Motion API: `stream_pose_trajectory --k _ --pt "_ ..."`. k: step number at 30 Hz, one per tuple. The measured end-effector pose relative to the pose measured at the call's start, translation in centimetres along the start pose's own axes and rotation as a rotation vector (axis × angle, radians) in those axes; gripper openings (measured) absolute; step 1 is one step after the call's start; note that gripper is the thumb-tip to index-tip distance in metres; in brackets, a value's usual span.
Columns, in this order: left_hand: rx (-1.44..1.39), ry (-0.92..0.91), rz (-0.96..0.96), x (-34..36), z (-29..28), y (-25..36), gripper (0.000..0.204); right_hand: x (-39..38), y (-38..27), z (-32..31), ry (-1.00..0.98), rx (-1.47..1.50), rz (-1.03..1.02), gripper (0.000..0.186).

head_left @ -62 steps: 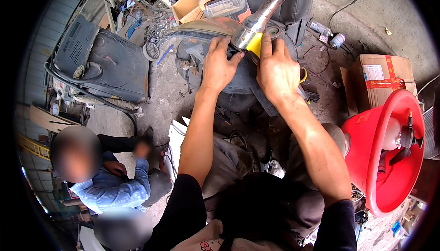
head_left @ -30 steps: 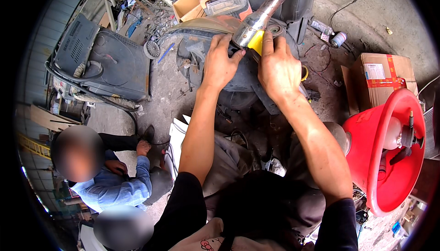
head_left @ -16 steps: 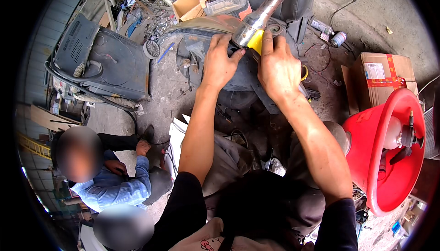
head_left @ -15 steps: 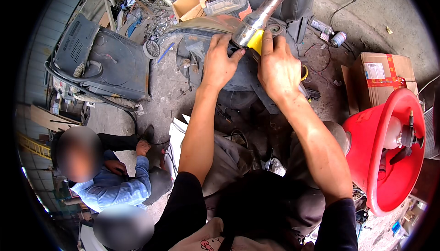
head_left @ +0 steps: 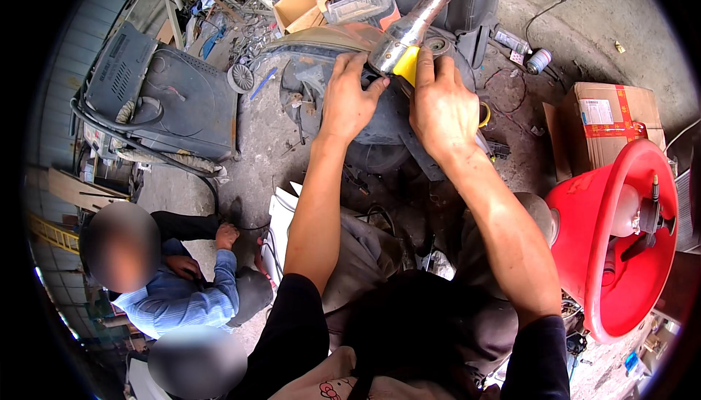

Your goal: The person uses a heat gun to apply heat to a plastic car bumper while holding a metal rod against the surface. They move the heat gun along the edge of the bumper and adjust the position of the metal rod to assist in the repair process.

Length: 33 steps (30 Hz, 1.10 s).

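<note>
A shiny silver tapered metal part (head_left: 422, 17), narrow and brownish at its far end, lies aslant over a dark rounded plastic piece (head_left: 380, 128). Against the wide near end of the metal part, my left hand (head_left: 349, 104) has its fingers bent and its thumb near the rim; the fingertips are partly hidden. Under the fingers of my right hand (head_left: 447, 112) is a flat yellow piece (head_left: 407, 66), gripped beside the same end. What the right palm covers cannot be seen. Just past that hand shows a yellow ring-shaped piece (head_left: 485, 114).
A red tub (head_left: 595, 254) holding tools and a cardboard box (head_left: 621, 119) stand at the right. A grey machine casing (head_left: 190, 101) with hoses sits at the left. One person in a blue shirt (head_left: 193, 309) is low at the left. Scrap (head_left: 219, 6) covers the far floor.
Almost nothing differs. Both my hands and the silver metal part keep their places.
</note>
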State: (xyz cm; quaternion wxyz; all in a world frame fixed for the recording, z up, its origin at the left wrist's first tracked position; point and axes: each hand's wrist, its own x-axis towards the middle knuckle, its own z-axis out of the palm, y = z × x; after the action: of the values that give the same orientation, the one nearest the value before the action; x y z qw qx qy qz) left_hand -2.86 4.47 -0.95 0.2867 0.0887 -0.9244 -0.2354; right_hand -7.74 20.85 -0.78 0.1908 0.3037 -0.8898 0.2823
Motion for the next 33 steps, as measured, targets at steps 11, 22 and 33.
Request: stream_pose_trajectory --k 11,22,33 --pt "-0.003 0.002 0.018 0.06 0.04 -0.18 0.046 -0.03 0.12 0.23 0.02 -0.003 -0.005 0.058" --pt "0.004 0.002 -0.003 0.02 -0.12 0.33 0.048 -0.03 0.04 0.1 0.013 -0.006 -0.003 0.062" --pt "0.003 0.003 0.002 0.01 -0.05 0.14 0.048 -0.05 0.05 0.16 0.014 -0.006 -0.002 0.061"
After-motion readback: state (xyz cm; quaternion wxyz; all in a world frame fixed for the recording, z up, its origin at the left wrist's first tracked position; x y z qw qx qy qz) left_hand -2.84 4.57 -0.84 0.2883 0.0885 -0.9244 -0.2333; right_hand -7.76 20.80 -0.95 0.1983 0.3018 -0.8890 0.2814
